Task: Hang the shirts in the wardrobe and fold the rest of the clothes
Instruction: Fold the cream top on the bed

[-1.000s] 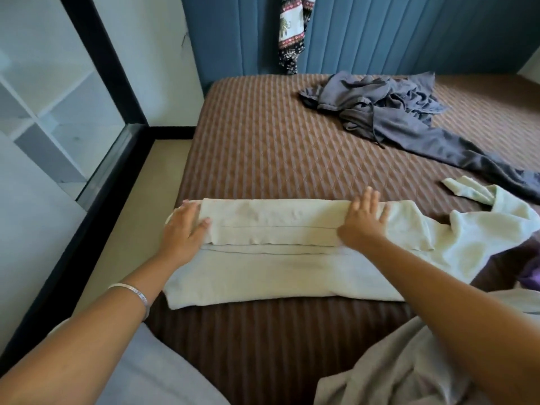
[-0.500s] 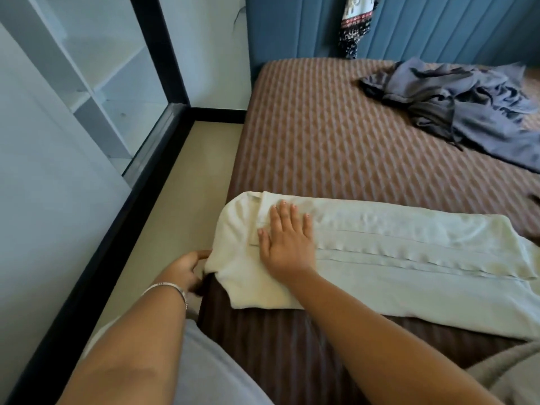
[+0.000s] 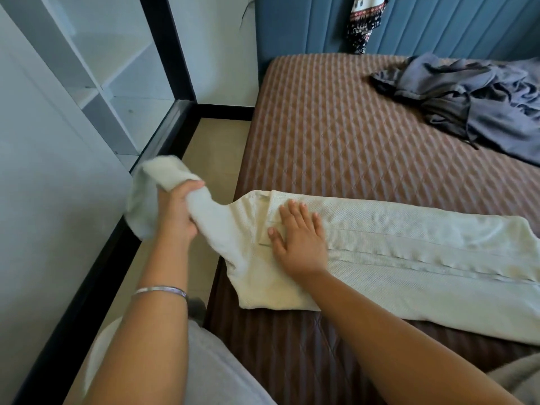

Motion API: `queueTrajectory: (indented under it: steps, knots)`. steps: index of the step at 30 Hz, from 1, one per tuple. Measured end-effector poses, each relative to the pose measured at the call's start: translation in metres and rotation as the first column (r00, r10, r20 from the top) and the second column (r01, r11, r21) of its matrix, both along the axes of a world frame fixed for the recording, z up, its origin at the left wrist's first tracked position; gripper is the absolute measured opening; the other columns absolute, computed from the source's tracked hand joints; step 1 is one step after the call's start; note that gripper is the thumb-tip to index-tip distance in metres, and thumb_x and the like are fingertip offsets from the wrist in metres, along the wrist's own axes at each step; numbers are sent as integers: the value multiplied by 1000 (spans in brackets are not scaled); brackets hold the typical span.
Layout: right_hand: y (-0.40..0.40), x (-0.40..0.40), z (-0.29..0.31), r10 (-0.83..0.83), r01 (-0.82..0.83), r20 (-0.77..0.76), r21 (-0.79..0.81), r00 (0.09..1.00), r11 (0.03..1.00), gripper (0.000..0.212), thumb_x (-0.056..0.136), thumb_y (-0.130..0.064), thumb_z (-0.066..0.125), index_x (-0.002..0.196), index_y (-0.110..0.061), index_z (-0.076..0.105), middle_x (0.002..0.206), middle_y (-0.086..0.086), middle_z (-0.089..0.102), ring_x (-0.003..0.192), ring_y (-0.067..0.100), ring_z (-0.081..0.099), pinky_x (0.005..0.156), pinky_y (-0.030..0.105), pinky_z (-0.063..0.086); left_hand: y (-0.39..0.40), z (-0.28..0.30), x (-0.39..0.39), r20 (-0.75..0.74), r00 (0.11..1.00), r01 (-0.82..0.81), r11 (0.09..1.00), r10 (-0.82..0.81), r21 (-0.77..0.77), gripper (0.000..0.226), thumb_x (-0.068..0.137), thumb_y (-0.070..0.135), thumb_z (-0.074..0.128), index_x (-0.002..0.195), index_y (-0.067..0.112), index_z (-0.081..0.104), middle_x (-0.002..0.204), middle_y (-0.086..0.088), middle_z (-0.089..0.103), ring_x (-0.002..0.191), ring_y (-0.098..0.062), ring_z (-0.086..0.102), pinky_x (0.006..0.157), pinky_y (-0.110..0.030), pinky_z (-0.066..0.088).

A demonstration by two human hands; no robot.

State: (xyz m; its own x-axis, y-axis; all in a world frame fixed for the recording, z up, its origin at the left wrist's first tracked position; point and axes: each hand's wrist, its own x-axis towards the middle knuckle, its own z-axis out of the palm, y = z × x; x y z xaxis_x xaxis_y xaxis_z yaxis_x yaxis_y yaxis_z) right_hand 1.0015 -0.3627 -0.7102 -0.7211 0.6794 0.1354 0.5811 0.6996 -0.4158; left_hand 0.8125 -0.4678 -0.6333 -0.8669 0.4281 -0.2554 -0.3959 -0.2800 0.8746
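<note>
The left hand (image 3: 175, 211) is raised beyond the bed's edge, fingers curled round the bunched end of a cream knit garment (image 3: 409, 258), lifting that end clear of the mattress. A silver bangle (image 3: 160, 290) rings its wrist. The right hand (image 3: 298, 235) lies palm down with fingers straight and spread, pressing the folded garment flat just beside the lifted part. Beyond the right fingertips stretches the brown quilted bed (image 3: 336, 135); well apart, toward the blue headboard (image 3: 438, 21), a crumpled grey garment (image 3: 473, 103) lies in a heap. A patterned cloth (image 3: 365, 21) hangs against the headboard. The cream garment runs rightward from under the right palm along the bed's near edge.
</note>
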Motion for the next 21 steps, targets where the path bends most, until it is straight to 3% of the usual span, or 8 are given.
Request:
queueTrajectory:
  steps: [3, 6, 7, 9, 12, 14, 17, 21]
  knots:
    - [11, 10, 20, -194, -59, -378, -565, 905, 823, 49, 96, -43, 43, 139, -20, 45, 141, -3, 51, 134, 12, 42, 115, 36, 27, 26, 21, 57, -392, 896, 113, 960, -209, -255, 62, 62, 4, 71, 118, 19, 48, 94, 7, 57, 81, -4, 59, 67, -14, 50]
    - [35, 29, 46, -650, -362, -489, -871, 582, 331, 44, 99, -45, 37, 119, -12, 58, 112, 4, 65, 97, 13, 65, 93, 33, 45, 41, 8, 115, -672, 218, 73, 698, -708, -712, 66, 68, 15, 60, 132, 18, 44, 113, -4, 52, 89, -27, 60, 71, -34, 51]
    - [45, 41, 50, -746, -446, -451, -865, 490, 230, 54, 95, -53, 37, 115, -8, 60, 109, 9, 65, 95, 19, 64, 92, 38, 46, 44, -3, 132, -546, -13, 3, 546, -838, -838, 75, 71, 14, 61, 141, 24, 36, 122, -5, 42, 89, -30, 59, 68, -37, 48]
    - [63, 66, 53, -870, -532, -365, -834, 331, 147, 64, 86, -62, 42, 110, -5, 60, 109, 15, 64, 99, 29, 62, 97, 44, 45, 45, -20, 155, -308, -222, -84, 333, -925, -939, 93, 75, 19, 64, 150, 40, 13, 132, -4, 26, 90, -28, 55, 64, -33, 44]
    - [79, 104, 51, -941, -617, -324, -761, 93, 201, 63, 84, -66, 48, 94, -5, 59, 95, 15, 60, 92, 30, 59, 95, 41, 45, 43, -28, 158, -345, -206, 46, 343, -916, -938, 81, 83, 33, 58, 150, 42, 12, 139, 2, 24, 95, -20, 54, 69, -31, 45]
    - [87, 126, 49, -949, -636, -316, -733, 2, 243, 69, 76, -75, 52, 90, -8, 56, 91, 12, 58, 93, 29, 58, 100, 38, 45, 44, -26, 148, -411, 51, 295, 406, -910, -865, 57, 94, 35, 52, 147, 35, 30, 136, 7, 39, 101, -11, 57, 81, -31, 50]
    - [91, 150, 52, -945, -564, -327, -781, 3, 268, 80, 67, -72, 64, 104, -2, 57, 96, 11, 59, 98, 27, 58, 102, 37, 46, 45, -26, 134, -401, 535, 380, 635, -744, -672, 23, 99, 13, 47, 117, 23, 59, 109, -4, 62, 65, -13, 68, 63, -34, 59]
    - [100, 179, 59, -963, -498, -265, -830, -43, 251, 70, 71, -36, 75, 127, -1, 54, 123, 8, 62, 109, 23, 65, 97, 39, 50, 48, -27, 125, -438, 493, 280, 614, -752, -738, 15, 86, 2, 67, 89, 17, 64, 89, -2, 66, 59, -12, 66, 60, -30, 59]
